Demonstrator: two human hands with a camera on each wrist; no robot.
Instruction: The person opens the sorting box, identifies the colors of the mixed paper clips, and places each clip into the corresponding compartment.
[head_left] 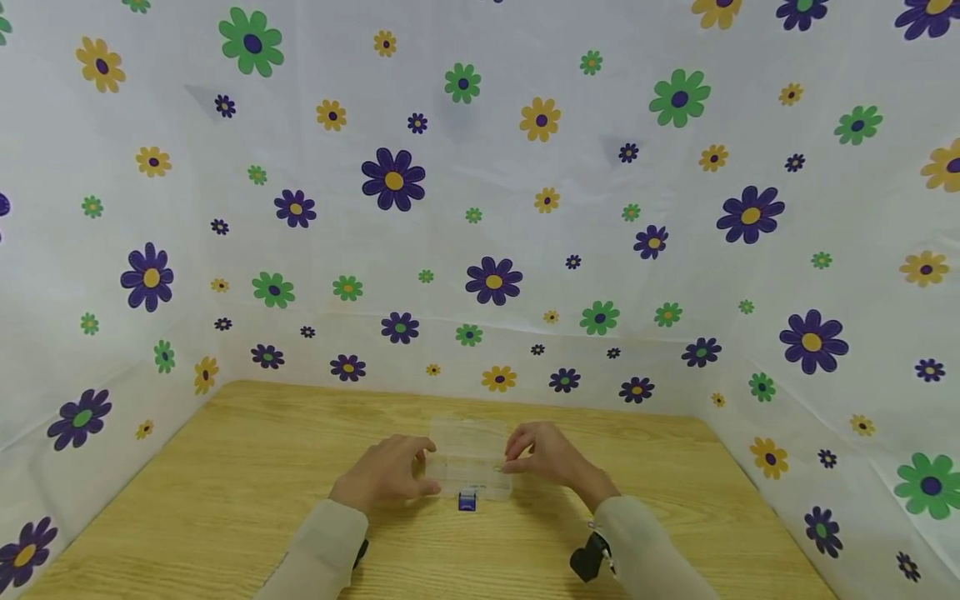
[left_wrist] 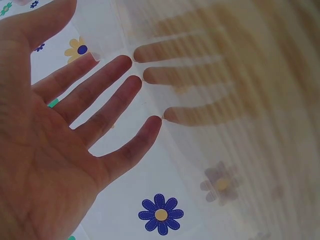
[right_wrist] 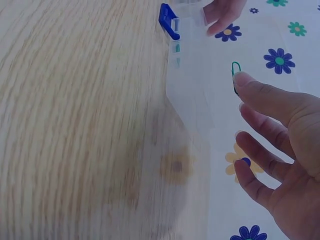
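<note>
On the table, a clear plastic box (head_left: 480, 479) lies with its lid (head_left: 469, 435) raised at the back and a blue latch (head_left: 467, 501) at the front. My right hand (head_left: 547, 454) is over the box's right side, pinching a small green paper clip (right_wrist: 236, 63) between thumb and index finger. Its other fingers are loosely bent in the right wrist view. Beside the box's left wall is my left hand (head_left: 393, 471), thumb toward the front corner and fingers toward the lid. In the left wrist view its fingers are relaxed and spread, fingertips at the tabletop, mirrored in its shine.
The wooden table (head_left: 225, 517) reaches back to a white flower-print cloth (head_left: 450, 242), which also rises along the left and right sides. A black wrist device (head_left: 590, 557) shows at the right sleeve.
</note>
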